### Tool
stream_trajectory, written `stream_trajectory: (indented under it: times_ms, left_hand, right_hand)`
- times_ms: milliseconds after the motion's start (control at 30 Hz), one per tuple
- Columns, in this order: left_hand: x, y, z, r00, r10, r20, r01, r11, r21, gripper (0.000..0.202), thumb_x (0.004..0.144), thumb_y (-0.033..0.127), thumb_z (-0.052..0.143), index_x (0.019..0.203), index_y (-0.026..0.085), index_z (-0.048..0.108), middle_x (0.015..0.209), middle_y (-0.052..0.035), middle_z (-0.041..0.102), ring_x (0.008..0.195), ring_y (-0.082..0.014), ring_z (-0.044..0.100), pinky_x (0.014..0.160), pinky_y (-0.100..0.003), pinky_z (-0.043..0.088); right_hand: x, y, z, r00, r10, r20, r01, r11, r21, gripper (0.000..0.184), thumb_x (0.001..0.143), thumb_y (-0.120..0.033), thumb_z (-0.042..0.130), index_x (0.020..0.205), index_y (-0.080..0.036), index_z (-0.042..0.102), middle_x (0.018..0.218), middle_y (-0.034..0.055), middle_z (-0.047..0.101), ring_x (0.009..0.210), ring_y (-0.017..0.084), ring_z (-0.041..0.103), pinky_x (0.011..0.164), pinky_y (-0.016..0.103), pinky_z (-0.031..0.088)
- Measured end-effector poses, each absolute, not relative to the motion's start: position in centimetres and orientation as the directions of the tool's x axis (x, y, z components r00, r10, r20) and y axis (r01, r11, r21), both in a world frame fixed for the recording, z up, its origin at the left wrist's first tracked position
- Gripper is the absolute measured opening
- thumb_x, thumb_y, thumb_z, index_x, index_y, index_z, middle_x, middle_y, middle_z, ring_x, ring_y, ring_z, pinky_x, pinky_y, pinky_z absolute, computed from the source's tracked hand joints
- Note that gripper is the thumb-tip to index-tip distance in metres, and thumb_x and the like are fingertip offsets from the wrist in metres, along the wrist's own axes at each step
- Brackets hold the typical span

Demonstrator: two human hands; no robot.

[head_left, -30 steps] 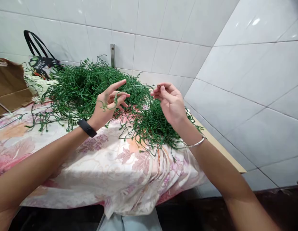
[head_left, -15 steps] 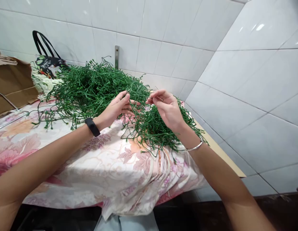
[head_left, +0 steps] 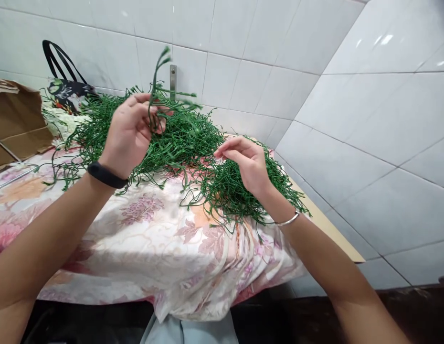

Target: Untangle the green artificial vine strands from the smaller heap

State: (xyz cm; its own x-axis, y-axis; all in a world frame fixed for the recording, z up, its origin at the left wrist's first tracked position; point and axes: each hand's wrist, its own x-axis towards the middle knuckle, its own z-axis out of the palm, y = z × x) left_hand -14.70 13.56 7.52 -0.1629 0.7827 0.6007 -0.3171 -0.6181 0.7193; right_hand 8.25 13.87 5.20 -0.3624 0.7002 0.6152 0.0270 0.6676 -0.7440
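Observation:
Raised above the left part of the table, my left hand [head_left: 131, 129] is closed on a green artificial stem [head_left: 154, 79] with several thin branches pointing up and right. Behind and below it spreads a large heap of green artificial stems [head_left: 186, 134]. My right hand [head_left: 245, 160] hovers over a smaller pile of green stems [head_left: 229, 191] on the right, thumb and fingertips pinched together. Whatever may lie between those fingertips is too small to make out.
A floral cloth [head_left: 146, 243] covers the table. At the left stand a cardboard box [head_left: 19, 117], a metal wire frame [head_left: 14, 181] and a black flowered bag [head_left: 69, 95]. White tiled walls [head_left: 243, 86] close off the back and right. A metal bracket [head_left: 173, 79] sits on the back wall.
My left hand has moved up and left, away from my right hand, and now lifts a branched green stem. Its fingers have closed. My right hand has stayed nearly in place.

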Motion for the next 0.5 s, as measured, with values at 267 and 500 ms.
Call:
stream_trajectory:
  times_ms: [267,500]
  left_hand:
    - [-14.5,13.7,6.1,0.08,0.766,0.637,0.057,-0.642,0.765,0.017,0.069,0.014,0.043,0.069,0.015,0.06,0.065,-0.0017,0.054,0.057,-0.0075,0.045,0.047,-0.022,0.03]
    - [-12.3,11.8,5.3,0.338,0.745,0.576,0.326,-0.666,0.671,0.023,0.066,0.036,0.065,0.076,0.015,0.062,0.067,-0.0007,0.054,0.057,-0.0077,0.044,0.05,-0.021,0.033]
  right_hand:
    - [8.5,14.6,5.3,-0.195,0.715,0.671,0.075,0.693,-0.717,0.008,0.076,-0.018,0.046,0.08,-0.019,0.053,0.079,0.0011,0.059,0.071,0.009,0.056,0.065,0.026,0.046]
    - [8.5,14.3,5.5,-0.367,0.644,0.671,0.106,0.746,-0.658,0.016,0.078,-0.02,0.047,0.09,-0.02,0.057,0.099,0.0014,0.06,0.094,0.012,0.054,0.079,0.028,0.045]
